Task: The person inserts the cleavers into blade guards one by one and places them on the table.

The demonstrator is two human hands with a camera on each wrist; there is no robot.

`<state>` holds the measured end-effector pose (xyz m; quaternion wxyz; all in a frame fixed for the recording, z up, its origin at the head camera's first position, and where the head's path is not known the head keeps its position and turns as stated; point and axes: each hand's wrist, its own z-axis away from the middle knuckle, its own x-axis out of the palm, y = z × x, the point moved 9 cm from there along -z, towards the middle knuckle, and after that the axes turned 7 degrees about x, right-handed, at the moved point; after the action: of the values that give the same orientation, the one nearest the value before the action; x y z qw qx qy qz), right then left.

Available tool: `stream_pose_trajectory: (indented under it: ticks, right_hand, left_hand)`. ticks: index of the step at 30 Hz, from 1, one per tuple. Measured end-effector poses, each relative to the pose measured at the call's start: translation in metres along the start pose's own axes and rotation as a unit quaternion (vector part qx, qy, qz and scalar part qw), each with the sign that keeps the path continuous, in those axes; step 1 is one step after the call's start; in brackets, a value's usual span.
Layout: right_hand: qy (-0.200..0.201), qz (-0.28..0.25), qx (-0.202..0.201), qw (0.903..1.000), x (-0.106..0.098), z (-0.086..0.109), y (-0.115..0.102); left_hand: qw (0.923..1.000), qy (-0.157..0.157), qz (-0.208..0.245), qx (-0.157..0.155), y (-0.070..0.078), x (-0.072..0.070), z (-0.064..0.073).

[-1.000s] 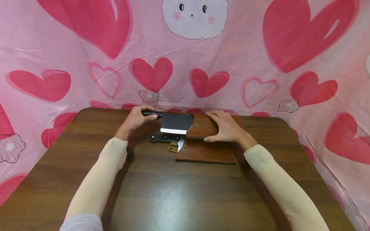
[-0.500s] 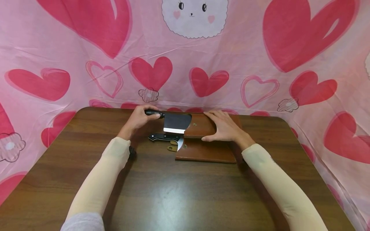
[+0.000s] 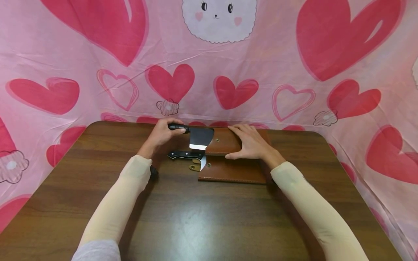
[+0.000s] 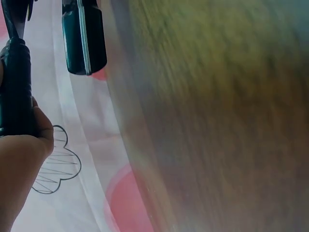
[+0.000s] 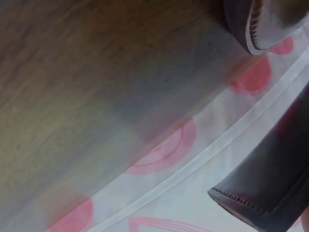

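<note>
My left hand [image 3: 162,135] grips the black handle of a cleaver [image 3: 200,137] near the table's far edge. The cleaver's dark blade, with a bright cutting edge, is partly inside a brown leather sheath [image 3: 220,146]. On that sheath is my right hand [image 3: 253,143], thumb at the near edge and fingers at the far edge. Just nearer lies a second knife [image 3: 186,155] with a riveted black handle, its blade mostly hidden in another brown sheath [image 3: 233,173]. In the left wrist view, the cleaver's handle [image 4: 17,92] is in my grasp; the right wrist view shows the held sheath's stitched end [image 5: 275,183].
The brown wooden table [image 3: 183,217] extends toward the person and to both sides. A pink cloth [image 3: 202,54] with red hearts hangs right behind its far edge. A strap with a snap [image 3: 194,168] sticks out by the second knife.
My left hand has moved right with the cleaver, and less of its blade shows outside the sheath. My right hand and that sheath have shifted slightly left. The second knife stays put.
</note>
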<state>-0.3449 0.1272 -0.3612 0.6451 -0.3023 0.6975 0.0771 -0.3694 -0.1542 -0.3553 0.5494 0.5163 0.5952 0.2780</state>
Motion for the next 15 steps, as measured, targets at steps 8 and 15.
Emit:
stream_pose_trajectory:
  ticks: [8, 15]
  right_hand:
    - [0.000, -0.003, 0.003, 1.0000, 0.000, -0.001, -0.002]
    - [-0.006, -0.010, 0.011, 0.9999, 0.001, -0.003, -0.006]
  left_hand:
    - [1.0000, -0.004, -0.005, 0.001, 0.022, 0.006, 0.007]
    - [1.0000, 0.003, 0.008, -0.001, 0.001, 0.011, -0.002]
